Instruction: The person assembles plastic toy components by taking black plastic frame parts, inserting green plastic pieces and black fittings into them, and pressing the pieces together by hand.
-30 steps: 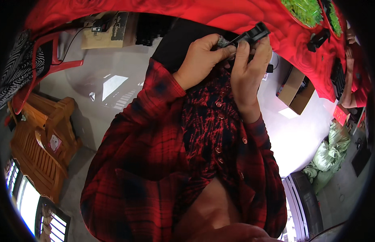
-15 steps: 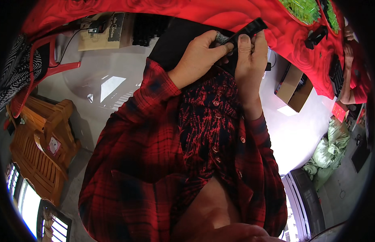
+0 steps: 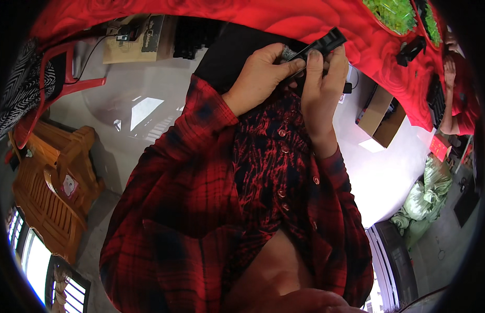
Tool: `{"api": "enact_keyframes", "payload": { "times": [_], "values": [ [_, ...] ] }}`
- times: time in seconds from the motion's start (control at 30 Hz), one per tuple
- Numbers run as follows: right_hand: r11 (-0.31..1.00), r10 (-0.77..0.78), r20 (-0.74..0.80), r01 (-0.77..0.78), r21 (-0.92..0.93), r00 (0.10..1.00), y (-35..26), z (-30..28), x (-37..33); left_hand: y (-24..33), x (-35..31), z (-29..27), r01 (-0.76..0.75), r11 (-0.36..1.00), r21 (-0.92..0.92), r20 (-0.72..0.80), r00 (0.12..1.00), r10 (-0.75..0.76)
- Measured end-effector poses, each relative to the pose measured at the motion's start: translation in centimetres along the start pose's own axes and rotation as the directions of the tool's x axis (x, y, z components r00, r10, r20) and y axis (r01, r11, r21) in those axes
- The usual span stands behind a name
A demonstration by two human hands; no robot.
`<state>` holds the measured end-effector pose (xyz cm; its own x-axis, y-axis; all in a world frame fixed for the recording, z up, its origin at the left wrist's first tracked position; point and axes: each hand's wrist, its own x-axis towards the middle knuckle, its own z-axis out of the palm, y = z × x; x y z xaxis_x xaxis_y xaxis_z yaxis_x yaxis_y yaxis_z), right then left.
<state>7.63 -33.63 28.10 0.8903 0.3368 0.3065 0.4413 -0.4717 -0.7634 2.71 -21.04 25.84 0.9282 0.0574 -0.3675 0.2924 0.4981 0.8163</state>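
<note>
Just in front of my chest, both hands hold a narrow black plastic piece (image 3: 328,41) tilted up to the right. It looks like a strip with raised or notched parts near its far end; its exact kind I cannot make out. My right hand (image 3: 322,81) grips it from the right, thumb on top. My left hand (image 3: 258,78) is closed at its lower left end, with the thumb pressed against it. A grey speckled scrap (image 3: 288,52) shows between the left thumb and forefinger. The fingers underneath are partly hidden.
A table with a red rose-patterned cloth (image 3: 242,11) spans the front. On it lie green bits in a tray (image 3: 391,14) and a black piece (image 3: 409,50). An open cardboard box (image 3: 380,115) stands below right. Another person's arm (image 3: 449,104) is at far right. A wooden chair (image 3: 55,182) stands left.
Both hands and the black piece have shifted slightly downward in the picture. The black piece has turned a little, showing more of its notched side. The other person's hand at the right has moved slightly.
</note>
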Motion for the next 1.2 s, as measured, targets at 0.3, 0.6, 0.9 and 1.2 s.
{"api": "enact_keyframes", "payload": {
  "times": [0.3, 0.6, 0.9, 1.2],
  "values": [
    [0.869, 0.288, 0.189, -0.339, 0.361, 0.939, -1.5, -0.8, 0.9, -0.5, 0.5, -0.4, -0.057, 0.983, 0.176, -0.057, 0.996, 0.067],
    [0.877, 0.349, 0.142, -0.376, 0.300, 0.926, -0.1, 0.1, 0.7, 0.1, -0.2, 0.2, -0.106, 0.882, 0.459, -0.087, 0.983, 0.163],
    [0.744, 0.455, 0.200, -0.494, 0.450, 0.868, -0.7, -0.7, 1.5, 0.6, -0.1, -1.8, 0.027, 0.990, 0.138, 0.157, 0.986, -0.048],
    [0.756, 0.373, 0.376, -0.512, 0.408, 0.849, -1.5, -2.0, 2.4, 1.2, 0.3, -2.5, 0.146, 0.976, -0.160, 0.266, 0.959, -0.099]
  ]
}}
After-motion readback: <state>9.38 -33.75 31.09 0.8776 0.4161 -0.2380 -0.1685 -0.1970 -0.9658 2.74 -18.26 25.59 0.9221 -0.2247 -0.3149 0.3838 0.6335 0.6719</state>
